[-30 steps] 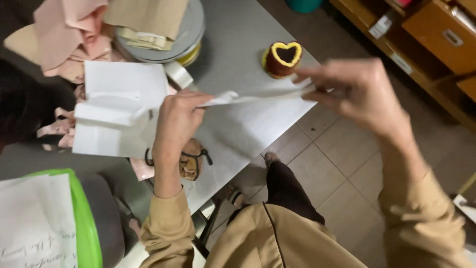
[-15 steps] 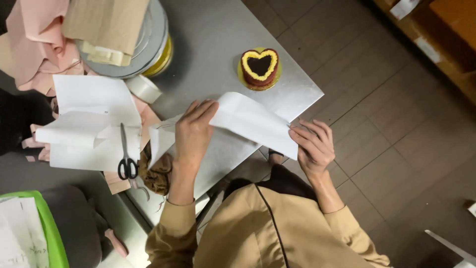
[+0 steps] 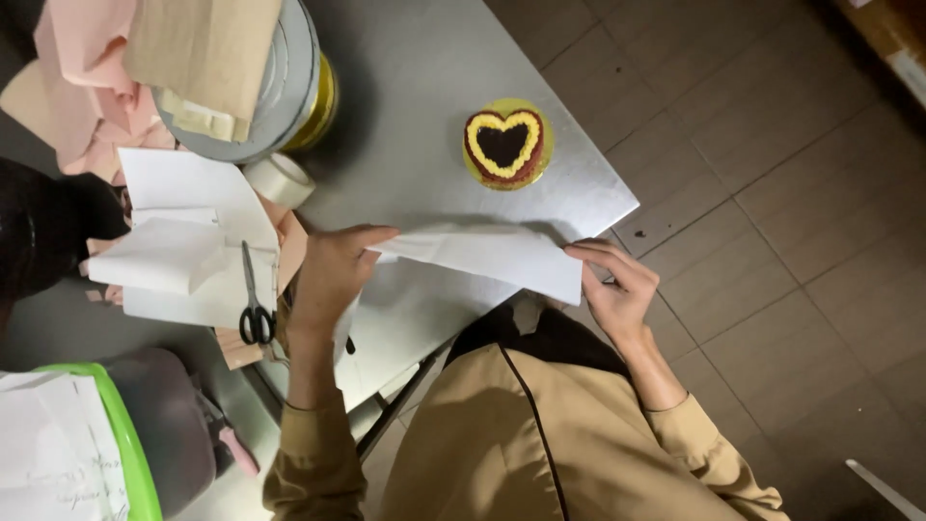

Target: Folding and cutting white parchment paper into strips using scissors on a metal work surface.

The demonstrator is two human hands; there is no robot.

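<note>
I am seeing a large white sheet of paper that is lying on the grey metal table, near the corner which is closest to the person. Its upper part is being folded over toward the person, so a long flap is lying across the lower part, which is staying flat on the table under it. The flap is running from the left hand to the right hand. The left hand is gripping the flap at its left end, and the right hand is touching the flap's right corner with the fingers, at the table's edge.
</note>
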